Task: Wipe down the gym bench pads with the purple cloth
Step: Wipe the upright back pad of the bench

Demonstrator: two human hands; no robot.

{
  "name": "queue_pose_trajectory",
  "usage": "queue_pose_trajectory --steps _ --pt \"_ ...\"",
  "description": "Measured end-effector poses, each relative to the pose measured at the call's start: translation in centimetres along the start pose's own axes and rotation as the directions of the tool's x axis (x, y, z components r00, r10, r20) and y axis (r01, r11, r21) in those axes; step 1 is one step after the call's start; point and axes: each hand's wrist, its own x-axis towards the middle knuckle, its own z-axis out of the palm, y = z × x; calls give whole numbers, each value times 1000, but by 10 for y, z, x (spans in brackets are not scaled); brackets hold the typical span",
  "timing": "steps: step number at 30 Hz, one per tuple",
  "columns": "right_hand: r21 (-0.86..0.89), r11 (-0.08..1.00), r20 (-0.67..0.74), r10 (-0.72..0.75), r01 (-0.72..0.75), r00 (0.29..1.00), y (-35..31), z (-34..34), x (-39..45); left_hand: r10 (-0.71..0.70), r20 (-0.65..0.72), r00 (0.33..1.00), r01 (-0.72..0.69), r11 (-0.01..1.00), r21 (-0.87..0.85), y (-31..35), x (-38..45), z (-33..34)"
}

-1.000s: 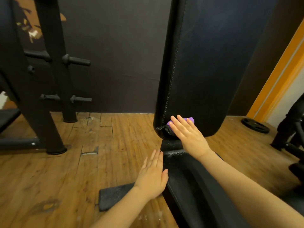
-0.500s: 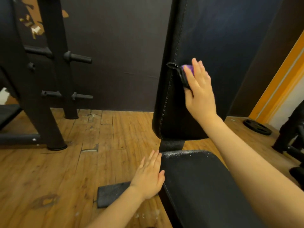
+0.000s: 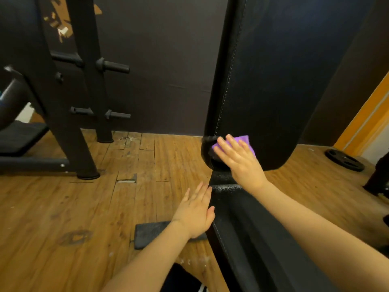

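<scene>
- Currently right hand (image 3: 242, 163) is flat on the purple cloth (image 3: 242, 142), fingers straight and slightly spread, pressing it against the upright back pad (image 3: 284, 81).
- Cloth sits at the bottom left corner of the back pad, just above the gap to the seat pad (image 3: 263, 239); only its upper part shows past the fingertips.
- Something black is bunched beside the cloth at the pad's corner, under the index finger; can't tell what it is.
- Left hand (image 3: 194, 213) lies flat, fingers straight and close together, thumb touching the left edge of the seat pad; it holds nothing.
- Seat pad's far edge has a whitish dusty band, right below the right wrist.
- Dark flat mat (image 3: 151, 232) lies on the wooden floor (image 3: 63, 207), partly under the left wrist.
- Black rack upright (image 3: 63, 102) with pegs stands to the left, well apart from the bench.
- Weight plate (image 3: 344, 160) lies flat on the floor at right, near the orange wall trim (image 3: 370, 114).
</scene>
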Motion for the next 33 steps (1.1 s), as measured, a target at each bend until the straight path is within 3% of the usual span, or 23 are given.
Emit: queue_pose_trajectory --steps 3,10,13,19,22,26,33 --pt "-45 967 140 -241 250 960 -13 3 -5 -11 10 1000 11 1000 -3 1 0 -3" --pt "-99 929 239 -325 356 915 -3 1 2 0 31 1000 -2 999 42 1 2 -6" --pt "-15 957 259 -277 291 925 13 6 -21 13 29 999 -14 999 42 0 2 -7" --pt "220 975 237 -67 13 969 16 4 -70 14 12 1000 -15 998 60 1 0 -5" --pt "416 910 372 -161 -9 914 -5 9 -82 -7 5 1000 6 1000 28 2 1 -3" --pt "612 731 492 -54 -301 869 -11 16 -102 -31 -5 1000 31 1000 1 3 2 1" --pt "606 741 481 -49 -291 875 -14 25 -107 -8 -48 999 8 1000 -13 -1 4 8"
